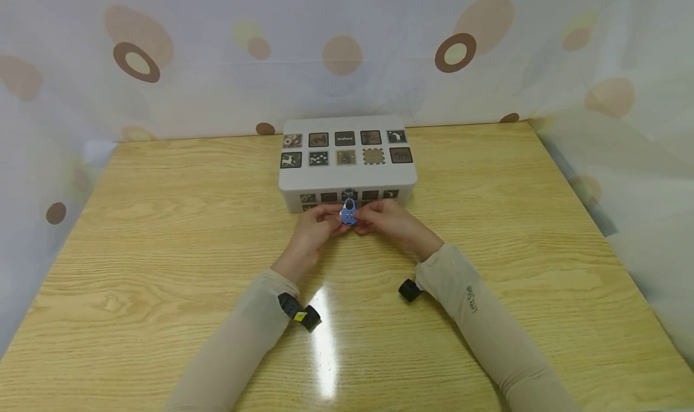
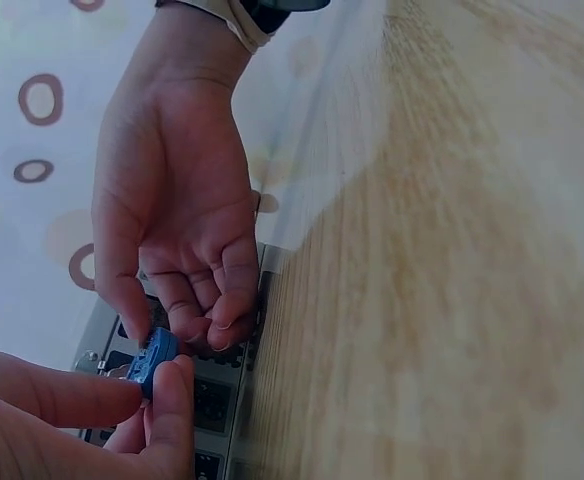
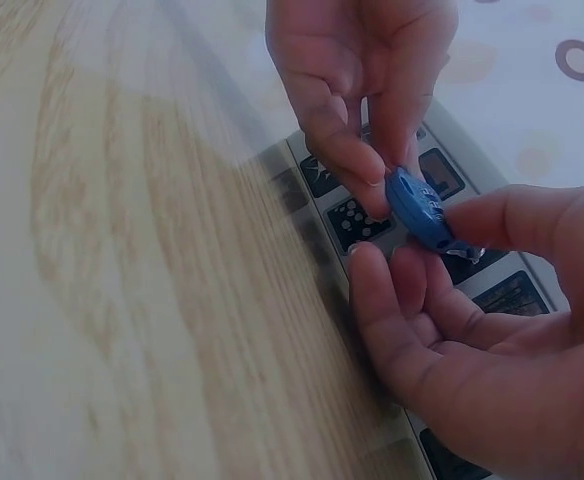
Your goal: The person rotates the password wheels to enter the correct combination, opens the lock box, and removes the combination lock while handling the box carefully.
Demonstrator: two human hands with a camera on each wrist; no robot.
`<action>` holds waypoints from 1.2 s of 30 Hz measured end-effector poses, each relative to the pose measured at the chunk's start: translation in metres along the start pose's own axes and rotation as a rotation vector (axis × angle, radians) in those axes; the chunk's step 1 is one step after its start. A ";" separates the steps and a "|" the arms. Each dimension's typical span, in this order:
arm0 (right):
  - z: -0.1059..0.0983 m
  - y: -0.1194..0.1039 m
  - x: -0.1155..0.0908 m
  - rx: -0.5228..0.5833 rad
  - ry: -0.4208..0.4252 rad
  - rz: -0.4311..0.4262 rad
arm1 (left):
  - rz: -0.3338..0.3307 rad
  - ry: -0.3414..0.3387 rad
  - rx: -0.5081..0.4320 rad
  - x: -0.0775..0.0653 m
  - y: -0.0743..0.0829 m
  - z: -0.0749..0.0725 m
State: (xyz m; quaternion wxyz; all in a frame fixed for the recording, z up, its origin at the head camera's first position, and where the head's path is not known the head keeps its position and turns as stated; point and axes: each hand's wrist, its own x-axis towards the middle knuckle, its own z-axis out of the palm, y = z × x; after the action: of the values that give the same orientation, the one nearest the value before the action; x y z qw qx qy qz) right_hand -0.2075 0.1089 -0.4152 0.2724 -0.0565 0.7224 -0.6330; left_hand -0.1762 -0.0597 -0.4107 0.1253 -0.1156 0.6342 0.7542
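A small blue combination padlock (image 1: 348,217) hangs by its shackle at the metal latch (image 1: 349,192) on the front of a white box (image 1: 347,177) with dark picture squares. My left hand (image 1: 313,231) pinches the padlock's left side between thumb and fingers. From the other side my right hand (image 1: 396,224) grips it too, thumb and fingertips close to the number dials. In the right wrist view the padlock (image 3: 419,210) sits tilted, its dial face towards the right thumb. The left wrist view has the padlock (image 2: 154,360) between both hands' fingertips, partly hidden.
The box stands at the back of a wood-grain table (image 1: 162,249), close to a white curtain (image 1: 396,81) with brown and beige dots. A black wrist device (image 1: 300,313) is strapped over the left sleeve, and another black device (image 1: 409,290) sits by the right cuff.
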 end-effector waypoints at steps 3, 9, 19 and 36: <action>-0.001 0.000 0.000 -0.014 0.006 0.002 | -0.001 -0.002 -0.010 0.000 0.000 0.001; -0.001 -0.001 -0.001 -0.021 0.010 0.016 | -0.002 -0.003 -0.026 -0.001 0.001 0.001; -0.003 0.001 -0.001 -0.042 -0.032 -0.018 | 0.034 -0.013 -0.031 0.000 -0.003 -0.002; -0.002 -0.002 -0.001 -0.040 -0.002 0.015 | -0.012 0.002 -0.006 -0.002 0.002 0.000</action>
State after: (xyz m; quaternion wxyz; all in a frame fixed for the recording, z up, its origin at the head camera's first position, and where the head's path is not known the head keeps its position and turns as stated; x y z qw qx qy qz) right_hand -0.2077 0.1110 -0.4132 0.2767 -0.0570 0.7349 -0.6165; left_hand -0.1754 -0.0597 -0.4085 0.1290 -0.1206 0.6313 0.7552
